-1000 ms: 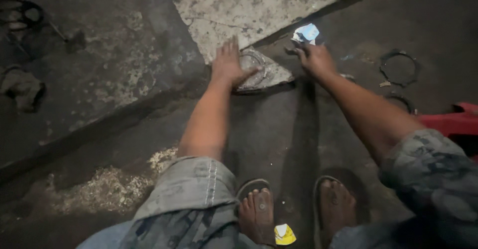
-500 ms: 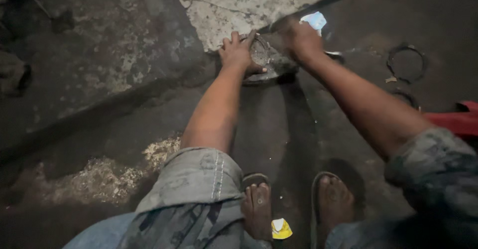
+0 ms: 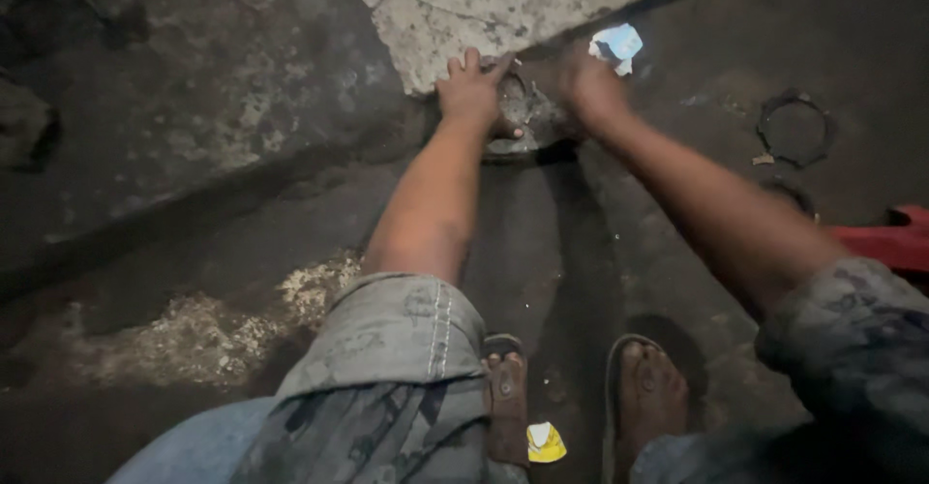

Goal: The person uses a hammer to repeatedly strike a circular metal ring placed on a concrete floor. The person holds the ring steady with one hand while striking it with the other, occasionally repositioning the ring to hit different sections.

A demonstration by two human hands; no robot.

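Step in hand: both hands were down on a grey, crumpled slab-like piece [image 3: 527,116] on the dark floor [image 3: 242,203], and it read as the pressing or steadying stage.
Left hand: the left hand [image 3: 471,97] lay flat with its fingers spread apart, palm on the left edge of the piece, fingertips reaching onto the pale concrete patch [image 3: 484,5].
Right hand: the right hand [image 3: 592,92] was blurred at the right side of the same piece; whether its fingers were closed on it or just resting could not be told.
Where the piece sat: at the lower edge of the pale patch, between the 2 hands, ahead of the 2 sandalled feet [image 3: 581,407].
Nearby: a white-and-blue scrap [image 3: 616,45] just beyond the right hand, a dark ring [image 3: 794,128] well to the right, a yellow scrap [image 3: 545,442] between the feet.
Next move calls for: judging by the pose, a firm even hold from both sides, so the piece would not slide on the gritty floor.
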